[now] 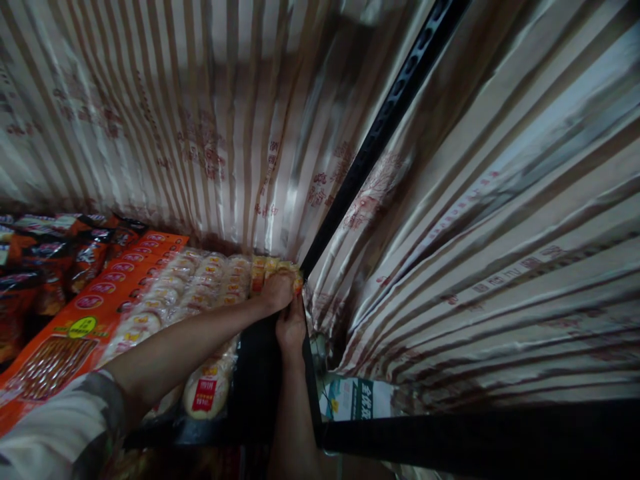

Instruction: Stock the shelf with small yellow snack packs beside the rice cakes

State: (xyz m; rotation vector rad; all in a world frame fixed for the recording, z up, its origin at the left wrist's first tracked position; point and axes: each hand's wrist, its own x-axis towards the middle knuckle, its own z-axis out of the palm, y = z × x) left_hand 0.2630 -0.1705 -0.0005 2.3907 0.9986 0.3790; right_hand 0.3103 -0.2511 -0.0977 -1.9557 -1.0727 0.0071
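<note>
My left hand reaches to the back corner of a black shelf, its fingers closed over a small yellow snack packet. Just in front and to the right, my right hand comes up from below, fingers drawn together at the same packet. Some fingertips are hidden, and the dim light blurs detail. More yellow packets stand left of my hands. Beside them run rows of round white crackers in clear wrap, one front pack bearing a red label.
A large orange snack bag and several black-and-orange bags lie to the left. A slanting black perforated post rises from the shelf corner. Striped shiny sheeting hangs behind. A green-and-white package sits low beyond the shelf's right edge.
</note>
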